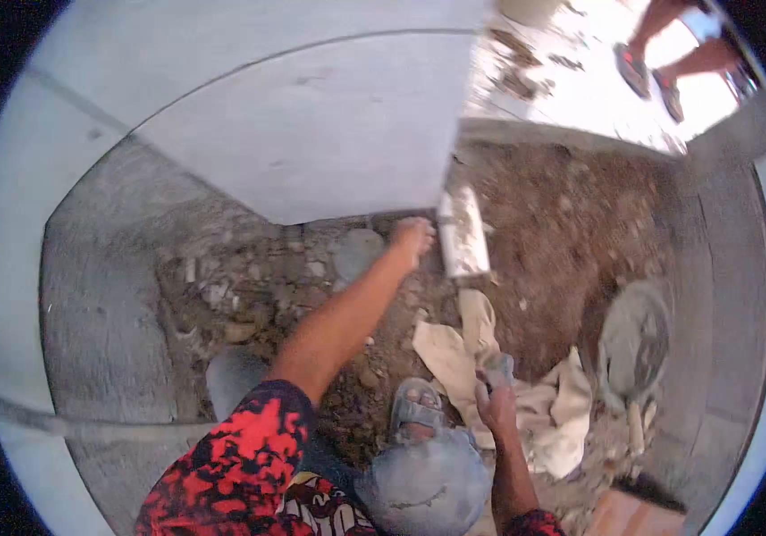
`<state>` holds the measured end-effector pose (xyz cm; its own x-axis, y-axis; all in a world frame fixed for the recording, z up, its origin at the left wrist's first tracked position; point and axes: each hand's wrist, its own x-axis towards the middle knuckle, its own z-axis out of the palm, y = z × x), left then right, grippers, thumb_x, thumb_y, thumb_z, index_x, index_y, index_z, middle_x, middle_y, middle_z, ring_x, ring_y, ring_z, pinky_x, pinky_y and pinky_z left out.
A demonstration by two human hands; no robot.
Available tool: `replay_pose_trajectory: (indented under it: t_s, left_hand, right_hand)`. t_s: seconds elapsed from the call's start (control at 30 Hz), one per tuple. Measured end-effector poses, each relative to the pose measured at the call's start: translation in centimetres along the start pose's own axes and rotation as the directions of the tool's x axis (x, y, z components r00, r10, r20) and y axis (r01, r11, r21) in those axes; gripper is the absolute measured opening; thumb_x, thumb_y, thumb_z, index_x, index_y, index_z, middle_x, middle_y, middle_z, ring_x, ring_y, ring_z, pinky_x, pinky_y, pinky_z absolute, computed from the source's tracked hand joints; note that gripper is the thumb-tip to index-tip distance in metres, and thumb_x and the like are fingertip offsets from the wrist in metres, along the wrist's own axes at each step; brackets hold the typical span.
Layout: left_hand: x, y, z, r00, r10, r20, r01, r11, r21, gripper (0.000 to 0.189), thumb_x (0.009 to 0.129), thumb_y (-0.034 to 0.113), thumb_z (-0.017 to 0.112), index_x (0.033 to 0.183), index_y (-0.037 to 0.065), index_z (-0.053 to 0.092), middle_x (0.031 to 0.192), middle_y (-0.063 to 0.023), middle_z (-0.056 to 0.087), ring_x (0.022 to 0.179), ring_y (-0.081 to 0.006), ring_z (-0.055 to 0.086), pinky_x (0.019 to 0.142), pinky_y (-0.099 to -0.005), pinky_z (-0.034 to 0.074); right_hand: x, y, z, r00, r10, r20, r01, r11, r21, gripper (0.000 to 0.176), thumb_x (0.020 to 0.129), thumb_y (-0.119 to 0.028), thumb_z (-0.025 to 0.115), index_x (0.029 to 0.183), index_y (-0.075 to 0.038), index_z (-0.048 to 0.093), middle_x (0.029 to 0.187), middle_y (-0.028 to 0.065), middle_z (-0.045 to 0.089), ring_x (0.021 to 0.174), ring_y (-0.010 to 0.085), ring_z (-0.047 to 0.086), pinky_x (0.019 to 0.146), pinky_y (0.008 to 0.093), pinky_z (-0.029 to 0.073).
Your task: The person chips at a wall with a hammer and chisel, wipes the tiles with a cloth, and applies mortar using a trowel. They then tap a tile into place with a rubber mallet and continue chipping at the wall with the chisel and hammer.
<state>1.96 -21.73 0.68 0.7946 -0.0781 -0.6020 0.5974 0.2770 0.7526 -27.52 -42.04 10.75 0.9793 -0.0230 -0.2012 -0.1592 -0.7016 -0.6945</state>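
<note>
My left hand (413,239) reaches forward to the lower edge of a white wall panel (347,134). Its fingers look curled, and anything within them is too blurred to make out. Close to its right is a white pipe-like piece (465,234) with dirt on it. Low down by my knee, my right hand (496,406) is closed around a small grey-blue block (497,366). Beneath and beside that hand lies crumpled cream paper or cloth (562,420). My sandalled foot (419,406) rests on the rubble to its left.
Bare soil (562,223) and loose stones lie between concrete walls (723,295). A grey-green bag or bucket (633,344) sits at right, with a reddish brick-like block (638,514) below it. Another person's legs (660,45) show on the bright floor beyond.
</note>
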Motion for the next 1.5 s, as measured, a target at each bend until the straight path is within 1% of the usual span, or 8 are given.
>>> replay_pose_trajectory:
  t_s: [0.37,0.57,0.67,0.73,0.97,1.13,1.23,1.5]
  left_hand:
    - [-10.9,0.3,-6.4,0.956,0.185,-0.226,-0.238,0.942,-0.236,0.023,0.081,0.021,0.053,0.094,0.002,0.055,0.076,-0.0084,0.061,0.063,-0.0153,0.058,0.052,-0.0279,0.047]
    - [-9.9,1.4,-16.9,0.445,0.469,-0.763,-0.291,0.882,0.371,0.033,0.079,0.027,0.057,0.098,0.000,0.056,0.077,-0.0085,0.061,0.065,-0.0233,0.058,0.060,-0.0359,0.045]
    - [-6.1,1.7,-19.1,0.475,0.443,-0.761,-0.394,0.880,0.266,0.031,0.077,0.025,0.059,0.093,-0.001,0.060,0.073,-0.0093,0.061,0.064,-0.0259,0.057,0.063,-0.0371,0.045]
    - [-5.2,2.5,-18.9,0.652,0.502,-0.569,-0.411,0.864,0.291,0.024,0.074,0.021,0.059,0.083,-0.001,0.062,0.069,-0.0098,0.060,0.064,-0.0241,0.058,0.062,-0.0366,0.045]
    - [-3.3,2.5,-19.1,0.688,0.475,-0.549,-0.443,0.874,0.202,0.018,0.074,0.017,0.057,0.078,0.000,0.063,0.068,-0.0080,0.060,0.062,-0.0203,0.058,0.057,-0.0337,0.045]
    - [0.3,0.7,-21.8,0.921,0.187,-0.343,-0.355,0.765,-0.537,0.013,0.078,0.009,0.053,0.086,0.001,0.059,0.073,-0.0093,0.060,0.063,-0.0192,0.058,0.056,-0.0308,0.048]
    - [-4.5,3.5,-18.8,0.817,0.222,-0.532,-0.322,0.941,-0.103,0.012,0.076,0.005,0.055,0.086,0.000,0.059,0.074,-0.0097,0.060,0.062,-0.0195,0.058,0.055,-0.0318,0.048]
    - [-3.1,3.0,-19.5,0.784,0.254,-0.566,-0.347,0.936,-0.061,0.011,0.072,0.005,0.058,0.082,0.001,0.059,0.067,-0.0082,0.058,0.054,-0.0204,0.056,0.048,-0.0325,0.045]
  right_hand:
    - [6.4,-4.8,3.8,0.987,-0.144,0.070,0.149,0.986,-0.081,0.026,0.079,-0.019,0.051,0.100,-0.004,0.057,0.090,0.0202,0.058,0.084,0.0361,0.055,0.073,0.0421,0.043]
    - [7.0,-6.2,4.8,0.969,-0.199,0.150,0.220,0.966,-0.138,0.024,0.079,-0.015,0.052,0.099,-0.003,0.055,0.095,0.0203,0.057,0.091,0.0366,0.053,0.079,0.0416,0.040]
    - [6.7,-6.8,5.7,0.949,-0.276,0.156,0.287,0.956,-0.054,0.023,0.078,-0.013,0.053,0.098,-0.002,0.056,0.093,0.0202,0.058,0.090,0.0361,0.054,0.077,0.0412,0.041]
    - [6.3,-6.7,6.1,0.946,-0.274,0.173,0.277,0.961,0.008,0.023,0.078,-0.013,0.052,0.097,-0.002,0.056,0.093,0.0196,0.058,0.089,0.0357,0.054,0.076,0.0403,0.042]
    - [3.7,-4.9,6.5,0.941,-0.260,0.216,0.261,0.965,0.027,0.021,0.081,-0.011,0.050,0.098,-0.001,0.056,0.095,0.0200,0.058,0.089,0.0349,0.055,0.077,0.0389,0.042]
    - [3.0,-5.0,6.8,0.965,-0.194,0.178,0.196,0.981,0.002,0.022,0.081,-0.013,0.051,0.096,0.001,0.058,0.088,0.0206,0.060,0.082,0.0331,0.059,0.073,0.0353,0.045]
    - [4.2,-5.8,6.9,0.942,-0.271,0.197,0.253,0.961,0.112,0.022,0.080,-0.012,0.051,0.096,0.001,0.057,0.089,0.0204,0.060,0.084,0.0330,0.058,0.074,0.0358,0.045]
    - [7.9,-9.0,6.2,0.942,-0.286,0.176,0.282,0.958,0.049,0.023,0.079,-0.014,0.049,0.095,0.002,0.057,0.088,0.0203,0.059,0.083,0.0343,0.057,0.072,0.0383,0.043]
